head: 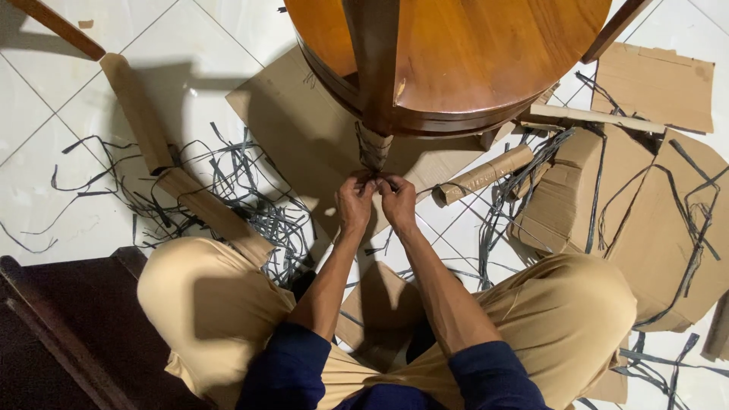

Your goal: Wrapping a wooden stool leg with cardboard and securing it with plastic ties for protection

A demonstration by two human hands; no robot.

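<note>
A round brown wooden table (486, 53) lies overturned on the tiled floor, one leg (373, 61) pointing toward me. The lower end of that leg is wrapped in cardboard bound with dark strap (374, 148). My left hand (355, 203) and my right hand (398, 202) meet just below the wrapped end, fingertips pinched together on the strap there. Both forearms reach forward from between my knees in tan trousers.
Flat cardboard sheets lie under the table (304, 129) and at the right (653, 205). Rolled cardboard tubes lie at the left (140, 114) and near the hands (486, 173). Loose dark straps (243, 190) litter the floor. Dark wooden furniture (68, 326) stands at lower left.
</note>
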